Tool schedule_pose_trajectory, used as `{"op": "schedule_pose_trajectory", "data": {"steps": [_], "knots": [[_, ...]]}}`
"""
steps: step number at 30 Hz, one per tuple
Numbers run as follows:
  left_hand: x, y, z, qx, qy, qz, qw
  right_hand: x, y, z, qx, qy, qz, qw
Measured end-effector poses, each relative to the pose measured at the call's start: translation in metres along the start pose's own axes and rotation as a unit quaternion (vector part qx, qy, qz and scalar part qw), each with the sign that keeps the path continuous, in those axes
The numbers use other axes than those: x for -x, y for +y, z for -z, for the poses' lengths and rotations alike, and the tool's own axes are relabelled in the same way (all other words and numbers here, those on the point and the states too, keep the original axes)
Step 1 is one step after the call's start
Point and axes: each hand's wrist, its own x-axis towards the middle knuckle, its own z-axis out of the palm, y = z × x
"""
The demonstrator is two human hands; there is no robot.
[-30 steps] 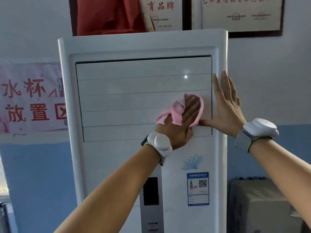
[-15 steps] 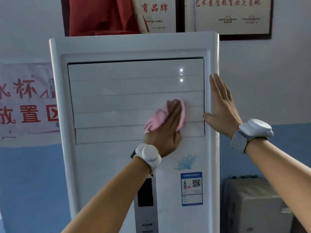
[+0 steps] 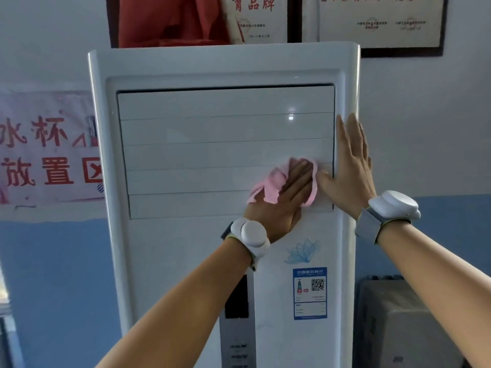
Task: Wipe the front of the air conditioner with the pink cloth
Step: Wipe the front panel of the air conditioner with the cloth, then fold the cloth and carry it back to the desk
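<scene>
A tall white floor-standing air conditioner [image 3: 186,248] stands against the wall, its shut louvre slats filling the upper front. My left hand [image 3: 284,203] presses a crumpled pink cloth [image 3: 268,188] flat against the lower slats near their right end. The cloth shows around my fingers; part of it is hidden under the palm. My right hand [image 3: 350,171] lies flat, fingers up and spread, on the unit's right front edge, its thumb close to the cloth. Both wrists carry white bands.
A blue label [image 3: 309,293] and a dark control strip [image 3: 237,314] sit on the lower front. A grey box [image 3: 398,322] stands on the floor to the right. Framed certificates [image 3: 377,22] hang above, and a red-lettered sign [image 3: 47,147] is on the left wall.
My left hand slid the cloth left to the middle of the slats, then back right to their right end. My right hand stayed on the right edge.
</scene>
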Motion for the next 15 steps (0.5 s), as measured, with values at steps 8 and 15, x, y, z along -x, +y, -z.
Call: {"op": "schedule_pose_trajectory", "data": {"steps": [8,15], "knots": [[0.062,-0.031,0.046,0.032,0.091,0.197,0.976,0.031,-0.050,-0.043,-0.042,0.060,0.120,0.990],[0.164,-0.050,0.110,0.330,0.092,0.553,0.759,0.085,-0.150,-0.113,-0.337,-0.179,0.044,0.923]]}}
